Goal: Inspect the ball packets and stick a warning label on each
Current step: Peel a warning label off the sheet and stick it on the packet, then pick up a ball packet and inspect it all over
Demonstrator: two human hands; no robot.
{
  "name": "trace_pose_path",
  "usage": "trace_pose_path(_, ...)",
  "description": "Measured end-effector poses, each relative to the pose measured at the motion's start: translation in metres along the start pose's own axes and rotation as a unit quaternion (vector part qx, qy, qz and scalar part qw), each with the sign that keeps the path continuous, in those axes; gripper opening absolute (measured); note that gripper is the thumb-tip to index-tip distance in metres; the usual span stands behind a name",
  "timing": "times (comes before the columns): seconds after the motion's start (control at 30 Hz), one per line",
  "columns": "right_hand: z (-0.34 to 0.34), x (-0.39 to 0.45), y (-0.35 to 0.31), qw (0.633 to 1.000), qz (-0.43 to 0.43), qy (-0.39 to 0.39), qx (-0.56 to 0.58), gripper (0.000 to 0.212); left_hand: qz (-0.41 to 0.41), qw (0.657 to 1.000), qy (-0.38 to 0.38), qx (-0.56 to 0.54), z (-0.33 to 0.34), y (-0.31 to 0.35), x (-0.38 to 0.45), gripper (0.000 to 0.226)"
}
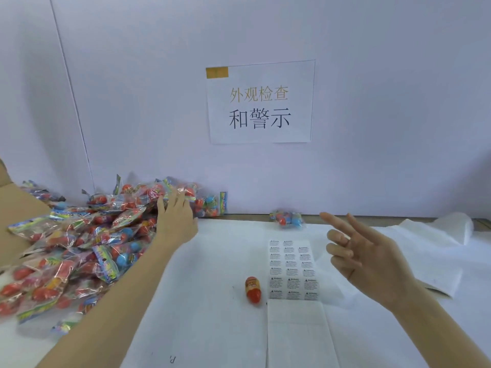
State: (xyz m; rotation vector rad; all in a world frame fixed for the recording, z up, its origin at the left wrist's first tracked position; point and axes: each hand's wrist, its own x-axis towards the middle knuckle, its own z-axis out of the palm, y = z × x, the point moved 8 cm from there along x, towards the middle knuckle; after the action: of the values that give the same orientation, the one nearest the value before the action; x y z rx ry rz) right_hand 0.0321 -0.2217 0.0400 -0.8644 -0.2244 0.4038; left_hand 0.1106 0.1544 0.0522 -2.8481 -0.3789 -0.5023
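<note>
— Packets (79, 243) sit heaped on the left of the table (212, 328), spilling against a cardboard box (18, 216). One packet (287, 219) lies alone by the wall, well apart from the heap.

— And the hands?

— Left hand (176, 221) reaches into the heap's right edge, fingers straight and loosely spread, lying on the wrappers. It grips nothing that I can see. Right hand (364, 256) hovers above the table, fingers wide and relaxed, holding nothing.

— Where are the labels?

— Label sheet (293, 269) lies flat in the middle, just left of the right hand. Its lower part looks bare, so I judge those labels are used. A small red ball-shaped toy (253, 289) lies just beside the sheet's left edge.

— What could go wrong from here?

— Wrappers are glossy and crinkled and overlap each other. Pulling one from the edge could drag its neighbours, and some could slide toward the sheet or off the near side. A flat hand may also slip on the film and lift nothing.

— And the labelling itself?

— Labels are small and closely packed. A careless peel might lift two, or curl one onto a finger. Pressed onto wrinkled film over a ball, a label could crease or fail to hold.

— Anything else?

— That loose toy might roll if bumped.
</note>
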Motion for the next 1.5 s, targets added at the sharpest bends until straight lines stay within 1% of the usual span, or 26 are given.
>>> trace_pose_path(0.03,-0.001,0.000,0.001,1.000,0.000,0.011,-0.003,0.040,0.008,1.000,-0.002,-0.006,0.001,-0.002,0.003,0.054)
trace_pose_path(0.07,-0.002,0.001,0.001,1.000,0.000,0.019,-0.005,0.038,0.017,0.999,0.018,-0.047,-0.002,0.001,0.002,0.051)
trace_pose_path(0.13,-0.004,0.002,0.002,1.000,0.001,0.027,-0.003,0.034,0.043,0.975,0.102,-0.193,-0.018,0.012,-0.010,0.034)
trace_pose_path(0.2,-0.006,0.003,0.003,0.999,0.002,0.035,-0.002,0.031,0.057,0.916,0.192,-0.347,-0.039,0.025,-0.034,0.015)
trace_pose_path(0.27,-0.009,0.004,0.004,0.999,0.002,0.042,-0.011,0.029,0.054,0.836,0.234,-0.494,-0.058,0.040,-0.060,0.008)
trace_pose_path(0.33,-0.013,0.005,0.005,0.998,-0.005,0.056,-0.042,0.035,0.042,0.760,0.201,-0.616,-0.068,0.064,-0.083,0.012)
trace_pose_path(0.4,-0.015,0.007,0.006,0.990,-0.028,0.072,-0.117,0.042,0.038,0.695,0.141,-0.704,-0.071,0.090,-0.102,0.015)
trace_pose_path(0.47,-0.008,0.007,0.005,0.974,-0.061,0.058,-0.209,0.039,0.045,0.662,0.086,-0.743,-0.070,0.114,-0.117,0.020)
trace_pose_path(0.53,0.007,0.005,0.011,0.961,-0.072,0.013,-0.266,0.034,0.055,0.660,0.052,-0.748,-0.067,0.128,-0.126,0.023)
trace_pose_path(0.57,0.011,0.004,0.013,0.959,-0.072,0.011,-0.275,0.033,0.056,0.660,0.038,-0.749,-0.065,0.132,-0.130,0.023)
trace_pose_path(0.63,0.009,0.004,0.014,0.954,-0.085,0.048,-0.283,0.037,0.058,0.650,0.014,-0.757,-0.062,0.138,-0.134,0.020)
trace_pose_path(0.7,0.005,0.003,0.012,0.942,-0.102,0.084,-0.309,0.038,0.054,0.626,-0.004,-0.778,-0.061,0.140,-0.135,0.020)
trace_pose_path(0.8,0.001,0.004,0.012,0.925,-0.097,0.099,-0.353,0.032,0.029,0.587,-0.031,-0.809,-0.059,0.140,-0.134,0.033)
trace_pose_path(0.83,0.001,0.004,0.013,0.922,-0.091,0.095,-0.365,0.031,0.018,0.583,-0.051,-0.811,-0.056,0.141,-0.134,0.038)
trace_pose_path(0.87,0.002,0.003,0.015,0.919,-0.084,0.089,-0.375,0.031,0.013,0.589,-0.067,-0.805,-0.053,0.142,-0.134,0.039)
trace_pose_path(0.9,0.004,0.003,0.017,0.917,-0.077,0.085,-0.381,0.031,0.016,0.603,-0.078,-0.794,-0.051,0.143,-0.134,0.033)
trace_pose_path(0.93,0.005,0.003,0.018,0.917,-0.072,0.083,-0.383,0.031,0.022,0.620,-0.086,-0.780,-0.051,0.143,-0.134,0.021)
trace_pose_path(0.97,0.005,0.003,0.019,0.919,-0.070,0.082,-0.379,0.031,0.026,0.627,-0.094,-0.773,-0.050,0.143,-0.134,0.008)
trace_pose_path(1.0,0.005,0.003,0.019,0.924,-0.070,0.080,-0.368,0.030,0.027,0.624,-0.100,-0.775,-0.049,0.144,-0.134,0.001)
trace_pose_path(1.07,0.003,0.003,0.018,0.938,-0.070,0.076,-0.330,0.032,0.010,0.603,-0.109,-0.790,-0.048,0.143,-0.134,0.006)
trace_pose_path(1.17,0.005,0.003,0.017,0.955,-0.069,0.061,-0.283,0.036,-0.003,0.572,-0.111,-0.813,-0.050,0.144,-0.134,0.004)
trace_pose_path(1.23,0.009,0.003,0.020,0.952,-0.065,0.052,-0.293,0.038,-0.001,0.573,-0.100,-0.814,-0.052,0.144,-0.134,0.004)
trace_pose_path(1.33,0.009,0.005,0.026,0.931,-0.060,0.067,-0.354,0.042,0.000,0.578,-0.095,-0.811,-0.052,0.142,-0.134,0.006)
trace_pose_path(1.37,0.007,0.005,0.027,0.928,-0.060,0.070,-0.362,0.040,-0.002,0.578,-0.097,-0.810,-0.052,0.142,-0.134,0.006)
trace_pose_path(1.43,0.006,0.005,0.026,0.929,-0.058,0.076,-0.357,0.032,-0.008,0.573,-0.109,-0.812,-0.051,0.141,-0.134,0.008)
trace_pose_path(1.5,0.007,0.004,0.022,0.933,-0.049,0.072,-0.348,0.033,-0.015,0.565,-0.130,-0.815,-0.049,0.142,-0.134,0.013)
